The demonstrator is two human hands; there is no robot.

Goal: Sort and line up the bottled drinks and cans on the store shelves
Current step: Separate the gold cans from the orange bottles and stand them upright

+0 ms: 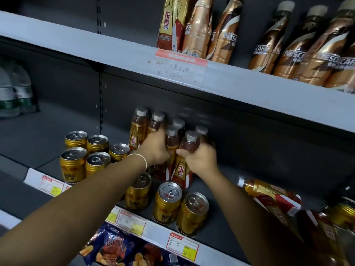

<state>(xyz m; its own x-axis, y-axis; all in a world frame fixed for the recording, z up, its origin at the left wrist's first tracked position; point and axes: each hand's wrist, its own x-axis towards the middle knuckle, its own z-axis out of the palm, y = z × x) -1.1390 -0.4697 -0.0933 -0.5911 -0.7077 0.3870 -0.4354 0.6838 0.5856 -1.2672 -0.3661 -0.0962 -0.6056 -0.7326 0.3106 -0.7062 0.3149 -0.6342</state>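
Observation:
Several gold-and-red energy drink bottles [138, 131] with grey caps stand clustered on the middle shelf [226, 225]. My left hand [155, 148] grips one bottle [171, 139] in the cluster. My right hand [201, 158] is wrapped round the front bottle [187, 150] at its shoulder. Gold cans [74, 164] stand in two rows to the left. Three more gold cans [167, 202] stand at the shelf's front edge below my hands. One bottle [269, 192] lies on its side at the right.
The upper shelf [115, 48] carries one energy drink bottle [171, 24] and several gold coffee bottles [299, 45]. Clear water bottles [15, 89] stand at far left. Snack bags [115, 248] lie on the shelf below. More bottles and a can [343, 214] crowd the right edge.

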